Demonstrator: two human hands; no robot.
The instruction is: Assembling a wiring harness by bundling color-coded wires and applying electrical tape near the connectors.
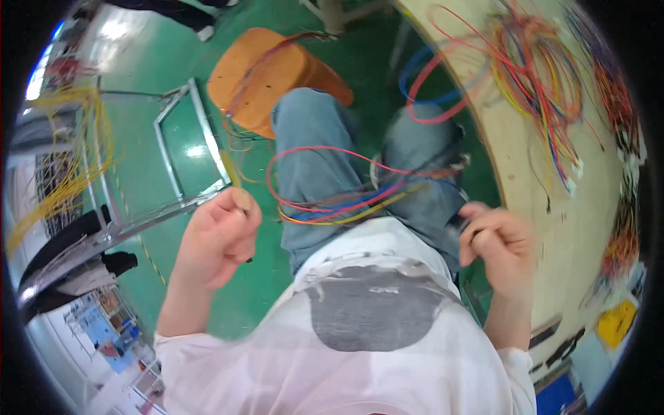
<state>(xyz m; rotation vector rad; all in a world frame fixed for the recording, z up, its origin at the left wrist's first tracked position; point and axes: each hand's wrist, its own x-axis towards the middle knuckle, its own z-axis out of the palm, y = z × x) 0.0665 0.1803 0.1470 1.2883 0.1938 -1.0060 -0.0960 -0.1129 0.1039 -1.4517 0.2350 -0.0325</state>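
A looped bundle of red, blue, yellow and dark wires (339, 211) lies across my thighs. Off the bundle's left end, my left hand (223, 234) is raised with its fingers curled closed; a small dark bit shows below them, too small to name. My right hand (499, 242) is up beside the table edge, right of the bundle. Its thumb and fingers are pinched together at a dark thing, which is blurred and mostly hidden. Whether either hand holds part of the bundle, I cannot tell.
At right, a pale wooden table (515, 149) bears coiled coloured wires (536, 72), some loops hanging over its edge. An orange stool (259, 66) with wires on it stands ahead. Left is a metal frame (200, 131) near hanging yellow wires (93, 149). A person's leg (183, 12) shows far off.
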